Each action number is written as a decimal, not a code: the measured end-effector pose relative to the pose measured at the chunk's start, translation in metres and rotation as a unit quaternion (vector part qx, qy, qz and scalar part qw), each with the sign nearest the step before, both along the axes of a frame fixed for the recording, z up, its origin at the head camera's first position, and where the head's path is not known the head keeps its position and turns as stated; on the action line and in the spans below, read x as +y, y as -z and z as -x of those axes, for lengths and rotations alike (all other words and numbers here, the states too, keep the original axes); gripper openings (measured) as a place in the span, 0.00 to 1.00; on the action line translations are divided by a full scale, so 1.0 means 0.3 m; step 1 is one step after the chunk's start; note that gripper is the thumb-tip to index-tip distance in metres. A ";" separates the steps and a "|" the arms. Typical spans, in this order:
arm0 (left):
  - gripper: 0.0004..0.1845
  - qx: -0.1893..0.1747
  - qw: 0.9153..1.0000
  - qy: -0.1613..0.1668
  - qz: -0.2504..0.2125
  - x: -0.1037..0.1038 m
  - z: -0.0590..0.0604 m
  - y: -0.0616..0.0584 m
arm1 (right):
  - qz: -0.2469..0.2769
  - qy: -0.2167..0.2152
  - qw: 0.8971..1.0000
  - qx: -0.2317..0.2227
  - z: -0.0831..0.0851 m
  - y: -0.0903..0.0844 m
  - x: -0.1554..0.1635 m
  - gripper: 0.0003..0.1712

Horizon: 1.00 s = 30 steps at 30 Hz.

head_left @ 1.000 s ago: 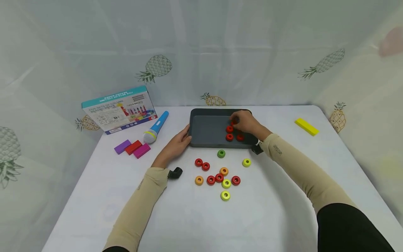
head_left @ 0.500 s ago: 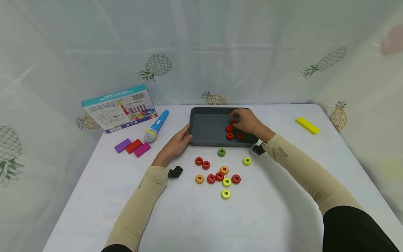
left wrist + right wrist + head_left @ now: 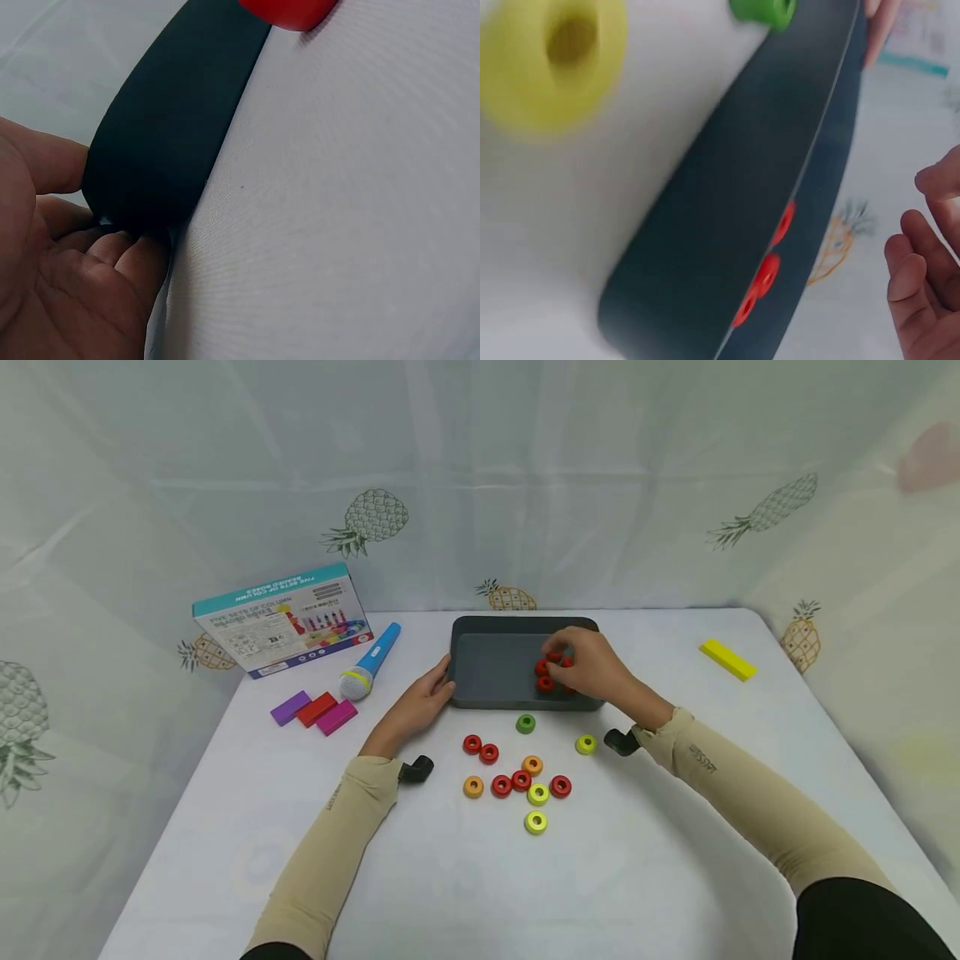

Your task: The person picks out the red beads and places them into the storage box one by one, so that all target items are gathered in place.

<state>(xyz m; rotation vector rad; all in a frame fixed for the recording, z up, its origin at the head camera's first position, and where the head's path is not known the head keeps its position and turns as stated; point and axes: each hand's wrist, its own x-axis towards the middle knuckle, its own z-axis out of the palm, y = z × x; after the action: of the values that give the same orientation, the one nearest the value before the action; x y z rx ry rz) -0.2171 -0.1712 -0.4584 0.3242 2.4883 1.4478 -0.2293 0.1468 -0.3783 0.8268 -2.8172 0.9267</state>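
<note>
A dark grey tray (image 3: 491,670) lies at the table's far middle. My left hand (image 3: 442,683) grips its near left corner, thumb (image 3: 45,161) on one side and fingers (image 3: 120,259) on the other. My right hand (image 3: 564,663) hovers over the tray's right part, just above a cluster of red rings (image 3: 545,682). In the right wrist view its fingers (image 3: 919,281) are relaxed and hold nothing, with the red rings (image 3: 765,274) showing above the tray wall (image 3: 727,225). Several loose rings lie in front of the tray: a green ring (image 3: 526,723), a yellow ring (image 3: 586,744), and a red ring (image 3: 472,744) among others.
A toy box (image 3: 281,620) leans at the back left beside a blue microphone (image 3: 371,662). Purple, red and magenta blocks (image 3: 318,710) lie left of the tray. A yellow block (image 3: 727,660) sits at the far right. Pineapple-print curtains surround the table.
My right hand has drawn back toward the tray's near edge, leaving a red ring with the others. The left hand has stayed on the tray corner.
</note>
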 end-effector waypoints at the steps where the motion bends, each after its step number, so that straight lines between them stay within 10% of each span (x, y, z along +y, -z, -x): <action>1: 0.34 0.000 1.000 0.001 0.001 0.001 0.000 -0.001 | 0.007 -0.002 1.000 0.000 -0.020 -0.004 -0.002 0.13; 30: 0.34 -0.002 1.000 -0.004 0.011 0.002 0.005 -0.006 | -0.020 -0.055 0.994 -0.090 -0.391 0.066 0.048 0.17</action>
<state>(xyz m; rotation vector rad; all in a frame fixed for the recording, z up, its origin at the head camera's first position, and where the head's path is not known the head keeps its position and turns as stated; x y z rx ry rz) -0.2185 -0.1706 -0.4565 0.3084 2.5026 1.4225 -0.1119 0.1612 -0.3981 0.9599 -2.9770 1.0111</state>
